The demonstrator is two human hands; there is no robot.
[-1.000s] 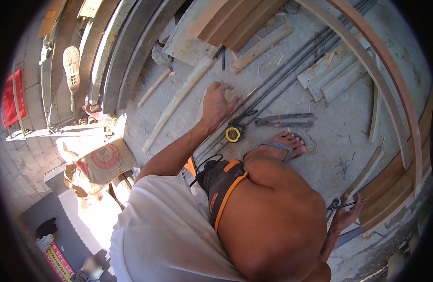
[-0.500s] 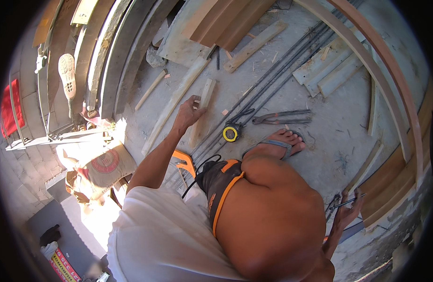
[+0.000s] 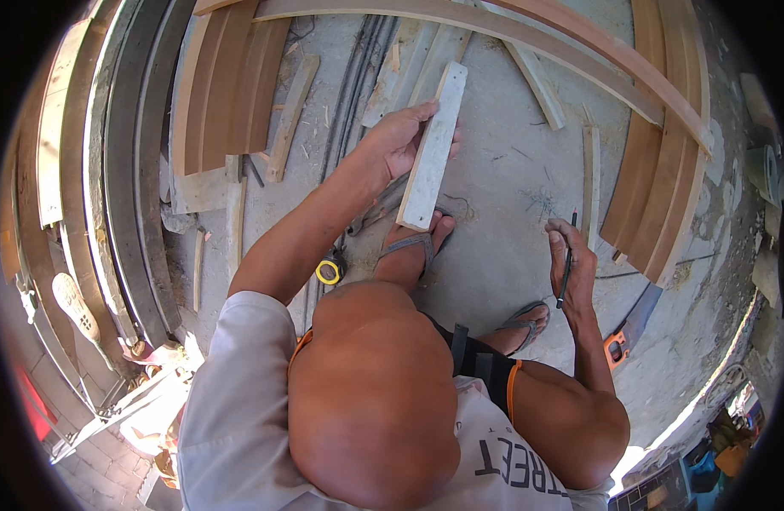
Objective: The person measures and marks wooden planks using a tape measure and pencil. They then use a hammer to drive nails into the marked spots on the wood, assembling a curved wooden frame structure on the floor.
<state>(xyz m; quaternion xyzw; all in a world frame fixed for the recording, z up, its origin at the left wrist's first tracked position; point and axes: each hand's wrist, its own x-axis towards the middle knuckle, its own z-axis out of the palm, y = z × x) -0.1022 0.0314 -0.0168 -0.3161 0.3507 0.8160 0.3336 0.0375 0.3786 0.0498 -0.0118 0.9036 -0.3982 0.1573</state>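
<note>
A short, pale wooden board (image 3: 436, 153) is raised over the floor in front of me. My left hand (image 3: 400, 140) wraps its long edge, thumb on the near side and fingertips showing past the far side. Off to the right, my right hand (image 3: 579, 271) grips a dark pencil (image 3: 566, 274), which stands nearly upright. The board's lower end overlaps my sandaled foot (image 3: 406, 255) in the picture. Partly covered by my left wrist and the board is a pair of long-handled pincers (image 3: 370, 213) on the floor.
A yellow-and-black tape measure (image 3: 329, 270) lies left of my foot. A handsaw (image 3: 635, 325) with an orange handle rests at the right. Long planks (image 3: 664, 170) stand along the right wall; more beams (image 3: 123, 170) fill the left. Thin rods (image 3: 345, 111) run along the floor.
My left hand has lifted the wooden board off the floor. My right hand, still with the pencil, has come up and forward. The view has swung to the right.
</note>
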